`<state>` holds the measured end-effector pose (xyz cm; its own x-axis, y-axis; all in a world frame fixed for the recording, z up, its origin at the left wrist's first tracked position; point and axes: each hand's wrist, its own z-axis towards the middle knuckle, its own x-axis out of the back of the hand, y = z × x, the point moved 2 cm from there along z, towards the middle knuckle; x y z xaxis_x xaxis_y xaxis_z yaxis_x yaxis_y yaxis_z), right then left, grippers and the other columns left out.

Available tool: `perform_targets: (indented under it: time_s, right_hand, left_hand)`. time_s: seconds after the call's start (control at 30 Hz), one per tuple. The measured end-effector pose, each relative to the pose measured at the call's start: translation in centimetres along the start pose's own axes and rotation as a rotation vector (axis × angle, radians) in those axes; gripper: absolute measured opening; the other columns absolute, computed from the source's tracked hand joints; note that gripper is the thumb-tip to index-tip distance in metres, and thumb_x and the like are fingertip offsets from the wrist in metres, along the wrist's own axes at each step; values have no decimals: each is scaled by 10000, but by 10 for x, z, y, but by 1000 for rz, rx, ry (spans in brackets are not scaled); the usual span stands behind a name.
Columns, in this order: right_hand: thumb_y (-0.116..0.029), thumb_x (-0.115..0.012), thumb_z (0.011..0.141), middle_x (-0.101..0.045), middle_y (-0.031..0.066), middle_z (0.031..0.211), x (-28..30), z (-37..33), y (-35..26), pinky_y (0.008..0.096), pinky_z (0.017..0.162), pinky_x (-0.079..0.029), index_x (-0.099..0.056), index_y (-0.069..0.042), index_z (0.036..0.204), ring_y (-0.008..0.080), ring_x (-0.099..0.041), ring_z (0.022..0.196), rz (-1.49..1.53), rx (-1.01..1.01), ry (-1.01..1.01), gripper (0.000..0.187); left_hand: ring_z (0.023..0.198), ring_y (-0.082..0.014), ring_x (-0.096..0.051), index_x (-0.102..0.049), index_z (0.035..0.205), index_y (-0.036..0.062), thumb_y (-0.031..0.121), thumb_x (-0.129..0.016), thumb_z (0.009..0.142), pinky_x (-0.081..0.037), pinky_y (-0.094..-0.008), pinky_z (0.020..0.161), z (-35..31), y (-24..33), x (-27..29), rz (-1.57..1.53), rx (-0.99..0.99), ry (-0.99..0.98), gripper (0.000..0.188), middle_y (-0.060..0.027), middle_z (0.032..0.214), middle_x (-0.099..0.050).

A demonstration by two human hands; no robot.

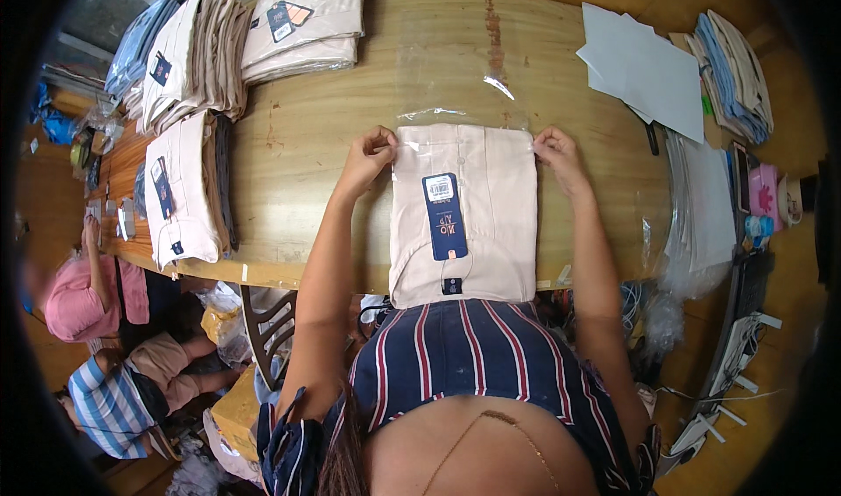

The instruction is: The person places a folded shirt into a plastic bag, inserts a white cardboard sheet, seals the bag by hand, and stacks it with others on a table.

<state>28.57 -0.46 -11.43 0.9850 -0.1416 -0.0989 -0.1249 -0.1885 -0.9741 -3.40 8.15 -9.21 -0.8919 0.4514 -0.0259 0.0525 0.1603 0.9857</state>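
Observation:
A folded pale pink shirt (499,198) lies in front of me, its collar end against my body at the table's near edge. A dark blue hang tag (442,216) with a white sticker rests on it, strung near the collar. My left hand (375,152) pinches the shirt's far left corner. At its far right corner my right hand (556,152) is closed in a similar pinch. Beyond the shirt a clear plastic bag (447,67) spreads flat on the table. Whether the fingers also grip the bag's film, I cannot tell.
Stacks of folded shirts (193,58) stand at the left of the wooden table (307,154). White sheets (644,67) and plastic bags (701,207) lie at the right, with more folded clothes (731,76) beyond. Two people, one in a pink top (83,299), are at lower left.

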Motion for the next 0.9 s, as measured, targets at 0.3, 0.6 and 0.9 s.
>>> perform_targets:
  time_s: [0.3, 0.6, 0.9]
  right_hand:
    - [-47, -538, 799, -484, -34, 774, 4, -42, -1, 206, 664, -403, -497, -43, 798, 48, -460, 726, -222, 44, -212, 41]
    - [-52, -564, 770, -518, -19, 756, -31, -192, 1, 209, 665, -406, -510, -24, 782, 65, -478, 729, -300, -272, -620, 63]
    - [-97, -507, 821, -525, 14, 837, -7, -110, -7, 232, 625, -460, -499, -63, 863, 118, -547, 759, 46, -202, -57, 54]
  left_hand:
    - [660, -47, -382, -462, 829, 104, 170, -548, 810, -316, -181, 578, -49, -10, -4, -190, 159, -143, 110, 56, 739, -432]
    - [717, -76, -405, -453, 773, 84, 93, -548, 782, -342, -209, 677, -211, -28, -22, -5, 436, -161, 96, 29, 751, -433]
    - [650, -117, -552, -493, 838, 18, 50, -511, 803, -445, -251, 595, -144, 6, -44, -27, 115, -117, 51, -38, 747, -577]
